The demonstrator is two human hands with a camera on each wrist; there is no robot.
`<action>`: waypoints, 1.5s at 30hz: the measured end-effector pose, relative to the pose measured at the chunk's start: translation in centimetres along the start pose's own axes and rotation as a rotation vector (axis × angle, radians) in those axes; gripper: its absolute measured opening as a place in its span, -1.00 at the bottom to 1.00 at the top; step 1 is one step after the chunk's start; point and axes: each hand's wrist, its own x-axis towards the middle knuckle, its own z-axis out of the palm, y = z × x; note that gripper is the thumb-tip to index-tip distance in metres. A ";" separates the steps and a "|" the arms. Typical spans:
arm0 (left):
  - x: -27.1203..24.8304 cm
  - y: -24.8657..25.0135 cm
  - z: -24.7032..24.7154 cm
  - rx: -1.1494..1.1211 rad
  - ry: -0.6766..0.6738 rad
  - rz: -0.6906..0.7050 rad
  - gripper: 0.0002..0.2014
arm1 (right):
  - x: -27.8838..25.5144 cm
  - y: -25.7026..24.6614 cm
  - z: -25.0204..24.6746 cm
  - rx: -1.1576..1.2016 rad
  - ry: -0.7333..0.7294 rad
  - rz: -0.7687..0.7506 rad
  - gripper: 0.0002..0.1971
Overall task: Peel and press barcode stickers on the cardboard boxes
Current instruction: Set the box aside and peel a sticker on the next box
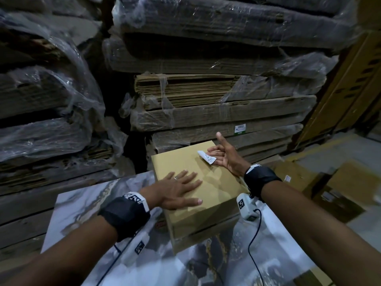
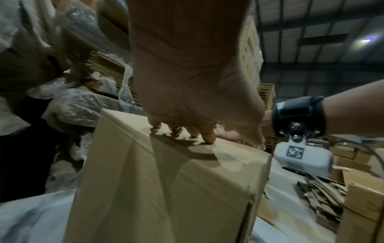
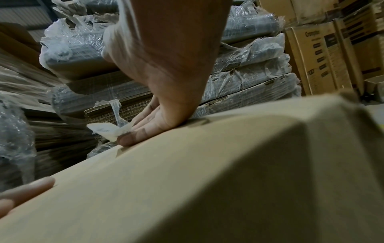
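A plain brown cardboard box (image 1: 208, 201) sits in front of me on a marbled sheet. My left hand (image 1: 179, 188) lies flat on the near left of its top, fingers spread and straight. In the left wrist view the fingertips (image 2: 209, 139) press on the box (image 2: 166, 189). My right hand (image 1: 224, 158) stands on its edge at the far right corner, thumb raised and fingers straight. A small white barcode sticker (image 1: 206, 157) clings across those fingertips and curls off them (image 3: 109, 131) just above the box top (image 3: 207, 180). I cannot tell whether it touches the box.
The marbled sheet (image 1: 99, 205) covers the work surface. Plastic-wrapped stacks of flattened cardboard (image 1: 216, 104) rise close behind the box and to the left (image 1: 41, 120). More cartons (image 1: 338, 195) lie low on the right, with printed cartons (image 3: 324, 57) further back.
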 end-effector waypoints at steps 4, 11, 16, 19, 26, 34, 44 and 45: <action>-0.8 -2.0 0.5 -0.001 0.021 0.083 -0.16 | -0.3 0.2 0.2 -0.002 -0.010 -0.014 -0.01; -1.9 -4.1 -0.5 0.098 0.017 -0.109 -0.07 | -0.4 0.4 0.3 -0.004 0.015 -0.035 0.03; -1.9 -0.8 0.3 0.047 0.002 0.005 -0.01 | -0.5 0.4 0.6 -0.029 0.022 -0.030 -0.03; -1.7 -1.8 0.0 0.044 0.006 -0.027 -0.14 | -0.8 0.3 0.9 -0.048 0.038 -0.039 0.01; -1.3 -1.9 -0.2 0.043 0.059 -0.295 -0.30 | -2.6 0.0 1.3 0.004 0.039 -0.053 -0.05; -1.9 0.0 3.0 -0.055 0.262 -0.403 -0.27 | -5.6 0.5 0.2 -0.127 -0.075 -0.293 -0.26; -0.4 1.7 5.2 -0.318 0.399 -0.636 -0.15 | -5.4 3.3 -0.6 -1.479 0.229 -0.246 -0.17; -0.4 2.2 5.2 -0.369 0.413 -0.673 -0.15 | -5.0 3.6 -0.5 -1.482 0.238 -0.231 -0.15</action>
